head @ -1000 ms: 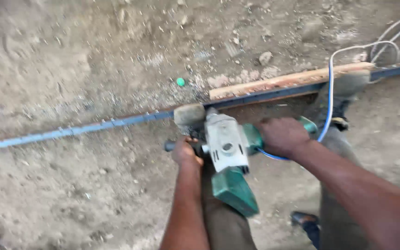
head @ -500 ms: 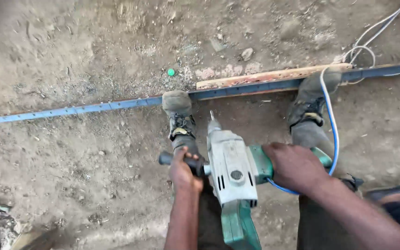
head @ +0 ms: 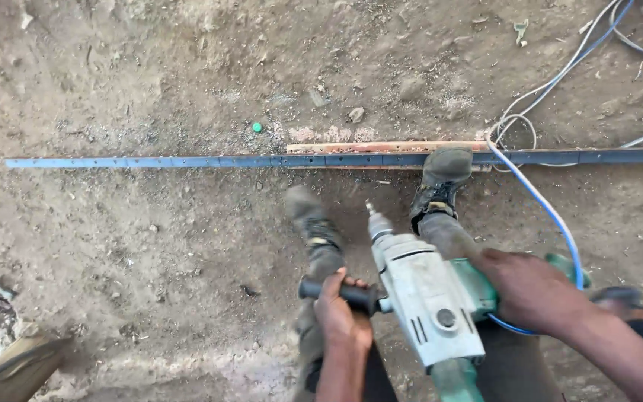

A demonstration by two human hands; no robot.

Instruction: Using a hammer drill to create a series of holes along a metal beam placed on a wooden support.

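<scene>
The left hand (head: 341, 314) gripped the drill's (head: 426, 298) black side handle (head: 336, 292), forearm rising from below. The right hand (head: 530, 286) clasped the green rear grip, arm stretched from the right. The drill hung above the boots (head: 440, 182), near the blue bar (head: 187, 161).

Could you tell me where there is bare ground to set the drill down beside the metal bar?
The widest bare dirt lies left of the left boot, below the metal bar. It is crowded on the right, where the cables cross the bar by the right boot, and under the drill held by left hand and right hand.
</scene>
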